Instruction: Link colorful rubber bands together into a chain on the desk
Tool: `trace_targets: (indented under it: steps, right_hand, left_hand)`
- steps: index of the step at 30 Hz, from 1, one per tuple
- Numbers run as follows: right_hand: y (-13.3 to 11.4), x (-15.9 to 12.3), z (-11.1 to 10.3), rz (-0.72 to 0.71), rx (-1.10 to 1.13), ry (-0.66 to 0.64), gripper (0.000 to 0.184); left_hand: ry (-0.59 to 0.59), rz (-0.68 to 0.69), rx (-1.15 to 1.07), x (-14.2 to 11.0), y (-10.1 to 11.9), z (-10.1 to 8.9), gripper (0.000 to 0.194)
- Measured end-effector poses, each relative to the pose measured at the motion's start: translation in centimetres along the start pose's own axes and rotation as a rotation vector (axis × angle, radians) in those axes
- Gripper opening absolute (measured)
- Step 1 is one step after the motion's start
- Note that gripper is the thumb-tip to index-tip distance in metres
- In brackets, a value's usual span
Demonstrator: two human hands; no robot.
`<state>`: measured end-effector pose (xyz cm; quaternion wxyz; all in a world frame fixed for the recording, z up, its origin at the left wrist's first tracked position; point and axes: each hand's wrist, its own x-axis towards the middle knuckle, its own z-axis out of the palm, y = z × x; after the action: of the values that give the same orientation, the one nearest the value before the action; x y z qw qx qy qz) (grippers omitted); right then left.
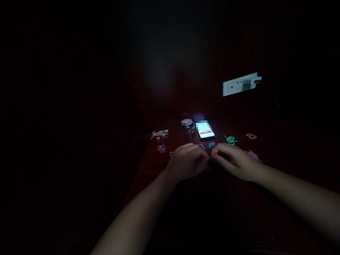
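Note:
Over a dark reddish table, my left hand and my right hand meet with fingertips pinched almost together. Whatever lies between the fingertips is too small and dark to make out. Just beyond them are small elastic bands in groups by colour: purple bands, blue bands and green bands. Pink bands lie partly behind my right wrist, with orange bands farther back. A blue band shows beside my left hand. A mixed pile of bands sits at the left edge.
A lit phone lies beyond my hands, beside a small clear jar with a lid. On the wall at right is a white socket panel with a plug in it. Most surroundings are too dark to see.

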<state>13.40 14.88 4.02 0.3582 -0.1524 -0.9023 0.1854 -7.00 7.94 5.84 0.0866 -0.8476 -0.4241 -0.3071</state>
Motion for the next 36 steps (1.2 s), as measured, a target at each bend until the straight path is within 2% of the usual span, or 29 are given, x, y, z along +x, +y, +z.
trace_targets:
  steps: [8,13,18,36]
  right_hand:
    - [0.17,-0.18,-0.47,0.005,-0.002,0.004,0.013]
    - [0.32,-0.16,-0.43,0.04,0.032,0.061,0.012]
    - [-0.1,-0.06,0.23,0.005,0.029,0.02,0.009]
    - [0.18,-0.28,0.15,0.013,0.0,0.017,0.01]
  left_hand:
    - [-0.013,-0.006,0.004,0.01,-0.01,-0.11,0.011]
    - [0.019,-0.022,-0.003,-0.15,-0.13,-0.15,0.011]
    - [0.006,-0.004,-0.03,-0.08,0.07,-0.13,0.018]
    - [0.024,-0.014,-0.055,-0.25,-0.38,0.02,0.008]
